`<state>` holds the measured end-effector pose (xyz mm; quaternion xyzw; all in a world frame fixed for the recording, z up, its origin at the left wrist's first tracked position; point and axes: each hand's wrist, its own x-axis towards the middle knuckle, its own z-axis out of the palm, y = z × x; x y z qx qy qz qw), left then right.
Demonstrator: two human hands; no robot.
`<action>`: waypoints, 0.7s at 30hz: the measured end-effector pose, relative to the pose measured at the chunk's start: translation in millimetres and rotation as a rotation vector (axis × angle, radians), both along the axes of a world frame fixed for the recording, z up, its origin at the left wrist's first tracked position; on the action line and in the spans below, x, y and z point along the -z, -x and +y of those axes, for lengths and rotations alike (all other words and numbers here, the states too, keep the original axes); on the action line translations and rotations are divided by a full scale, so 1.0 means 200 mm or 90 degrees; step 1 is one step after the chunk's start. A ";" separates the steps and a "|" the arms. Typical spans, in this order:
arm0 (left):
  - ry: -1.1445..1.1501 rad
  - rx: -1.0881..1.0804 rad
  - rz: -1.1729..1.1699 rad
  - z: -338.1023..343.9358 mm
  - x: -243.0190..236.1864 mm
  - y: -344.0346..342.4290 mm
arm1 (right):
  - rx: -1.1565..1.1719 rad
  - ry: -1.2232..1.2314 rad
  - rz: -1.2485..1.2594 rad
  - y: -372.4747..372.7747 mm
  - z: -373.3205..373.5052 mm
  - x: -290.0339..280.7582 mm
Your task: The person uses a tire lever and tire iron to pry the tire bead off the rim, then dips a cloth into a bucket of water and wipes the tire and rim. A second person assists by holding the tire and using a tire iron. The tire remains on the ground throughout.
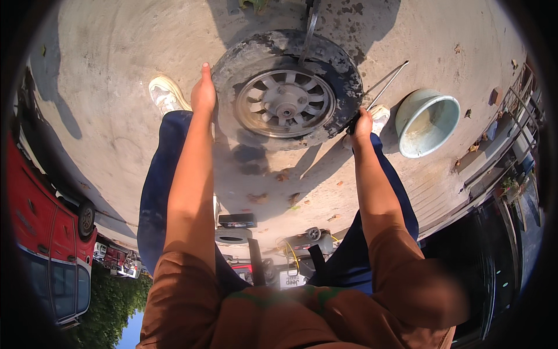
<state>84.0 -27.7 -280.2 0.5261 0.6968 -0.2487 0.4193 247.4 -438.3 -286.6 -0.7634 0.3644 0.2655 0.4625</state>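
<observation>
A dusty black tire (244, 58) with a silver spoked rim (286, 104) lies centred between my feet, tilted slightly. A dark metal bar (309, 32) reaches its top edge from above. My left hand (203, 90) is against the tire's left side, thumb stretched upward and fingers largely hidden along the edge; it appears to grip it. My right hand (362, 123) is closed at the tire's lower right edge, around a long thin metal rod (389, 81) that angles up to the right.
A pale green basin (414, 131) stands right of my foot. A red vehicle (49, 227) is at far left, a dark one (465, 273) at far right. Behind my legs are a loose tire (232, 237) and machinery with a yellow hose (290, 253). Metal railings line the right rim.
</observation>
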 end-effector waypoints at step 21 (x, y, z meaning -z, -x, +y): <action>-0.048 0.252 0.043 0.07 -0.16 -0.29 | 0.133 0.011 0.113 0.22 -0.13 0.11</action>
